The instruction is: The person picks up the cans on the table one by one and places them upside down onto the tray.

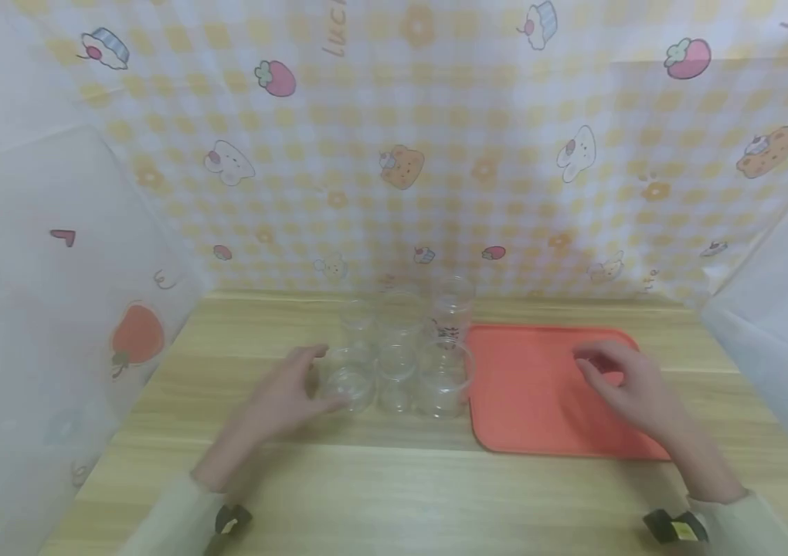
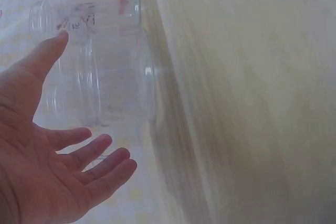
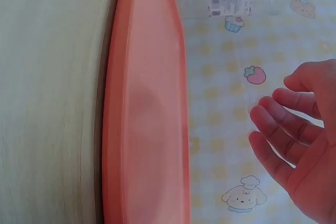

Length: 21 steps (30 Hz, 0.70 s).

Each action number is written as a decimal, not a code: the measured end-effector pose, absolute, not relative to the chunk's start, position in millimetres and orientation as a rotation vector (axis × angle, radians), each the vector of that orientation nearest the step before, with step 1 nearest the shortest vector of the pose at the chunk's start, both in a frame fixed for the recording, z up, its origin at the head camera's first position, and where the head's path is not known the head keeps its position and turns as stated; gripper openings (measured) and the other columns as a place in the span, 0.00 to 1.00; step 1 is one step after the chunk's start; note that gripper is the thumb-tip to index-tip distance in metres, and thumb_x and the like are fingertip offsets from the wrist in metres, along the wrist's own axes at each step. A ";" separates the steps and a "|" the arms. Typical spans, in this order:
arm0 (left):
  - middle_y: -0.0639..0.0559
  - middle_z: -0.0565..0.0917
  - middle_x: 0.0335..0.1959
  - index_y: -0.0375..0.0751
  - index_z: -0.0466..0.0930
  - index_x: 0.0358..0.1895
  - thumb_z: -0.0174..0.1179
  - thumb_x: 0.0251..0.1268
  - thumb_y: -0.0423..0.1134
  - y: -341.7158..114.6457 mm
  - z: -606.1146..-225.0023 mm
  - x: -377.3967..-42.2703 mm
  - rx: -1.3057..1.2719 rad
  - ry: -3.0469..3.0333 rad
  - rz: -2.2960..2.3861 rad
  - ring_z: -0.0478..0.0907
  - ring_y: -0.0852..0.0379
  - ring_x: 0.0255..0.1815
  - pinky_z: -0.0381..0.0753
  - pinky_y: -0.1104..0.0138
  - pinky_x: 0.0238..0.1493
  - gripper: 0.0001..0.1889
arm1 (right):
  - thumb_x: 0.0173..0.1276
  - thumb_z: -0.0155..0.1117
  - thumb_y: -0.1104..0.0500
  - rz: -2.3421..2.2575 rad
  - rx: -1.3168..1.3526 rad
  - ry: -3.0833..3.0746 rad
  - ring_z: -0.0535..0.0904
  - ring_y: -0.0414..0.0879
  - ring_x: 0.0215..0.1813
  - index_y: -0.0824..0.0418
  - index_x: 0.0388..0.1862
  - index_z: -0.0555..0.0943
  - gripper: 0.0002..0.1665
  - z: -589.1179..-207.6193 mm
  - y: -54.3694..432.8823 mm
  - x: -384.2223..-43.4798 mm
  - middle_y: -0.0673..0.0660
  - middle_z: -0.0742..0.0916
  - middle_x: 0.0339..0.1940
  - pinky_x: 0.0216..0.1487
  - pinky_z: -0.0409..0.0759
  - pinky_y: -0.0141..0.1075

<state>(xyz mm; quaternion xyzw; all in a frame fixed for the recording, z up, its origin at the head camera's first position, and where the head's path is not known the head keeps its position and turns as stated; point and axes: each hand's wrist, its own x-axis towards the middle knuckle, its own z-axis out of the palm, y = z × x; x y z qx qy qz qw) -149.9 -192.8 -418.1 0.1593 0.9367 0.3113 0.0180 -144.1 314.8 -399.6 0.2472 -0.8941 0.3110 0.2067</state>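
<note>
Clear, empty-looking jars stand in a cluster in the middle of the wooden table. My left hand (image 1: 290, 394) reaches around the left side of the front-left jar (image 1: 351, 386), thumb and fingers spread apart; whether it touches the jar cannot be told. In the left wrist view, the left palm (image 2: 37, 156) faces a clear jar (image 2: 118, 80). My right hand (image 1: 633, 386) hovers above the right part of an orange-red tray (image 1: 526, 386), fingers loosely bent and nothing held, as the right wrist view of the hand (image 3: 310, 135) also shows.
A taller clear jar with a printed label (image 1: 451, 328) stands at the back right of the cluster, beside the tray. Two other clear jars, a small one (image 1: 396, 378) and a wider one (image 1: 443, 382), stand in front. A patterned yellow-check cloth (image 1: 401, 224) hangs behind the table.
</note>
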 end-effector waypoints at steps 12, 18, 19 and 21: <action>0.36 0.71 0.68 0.33 0.62 0.74 0.72 0.55 0.64 -181.0 -424.5 -149.5 0.476 2.930 0.969 0.76 0.41 0.58 0.79 0.45 0.59 0.52 | 0.67 0.67 0.73 0.978 0.609 -2.519 0.81 0.33 0.43 0.63 0.50 0.84 0.14 -396.1 311.2 -141.8 0.58 0.88 0.43 0.44 0.77 0.18; 0.36 0.73 0.65 0.32 0.63 0.73 0.74 0.57 0.58 -180.6 -426.5 -147.3 0.520 2.946 1.006 0.77 0.46 0.50 0.83 0.52 0.51 0.48 | 0.65 0.68 0.75 1.023 0.619 -2.520 0.83 0.34 0.44 0.63 0.52 0.84 0.18 -396.9 310.4 -141.9 0.58 0.88 0.44 0.45 0.78 0.19; 0.36 0.73 0.65 0.31 0.63 0.73 0.74 0.57 0.56 -180.6 -426.5 -147.0 0.532 2.947 1.018 0.77 0.46 0.50 0.83 0.52 0.50 0.48 | 0.65 0.68 0.75 1.024 0.621 -2.519 0.83 0.34 0.44 0.62 0.52 0.84 0.18 -397.3 310.2 -141.9 0.57 0.88 0.44 0.46 0.78 0.19; 0.37 0.73 0.65 0.32 0.64 0.73 0.75 0.57 0.55 -180.8 -426.3 -146.0 0.543 2.948 1.038 0.77 0.45 0.50 0.84 0.52 0.50 0.47 | 0.65 0.68 0.74 1.036 0.616 -2.519 0.83 0.36 0.44 0.62 0.53 0.84 0.18 -398.2 309.6 -141.7 0.57 0.88 0.44 0.46 0.78 0.19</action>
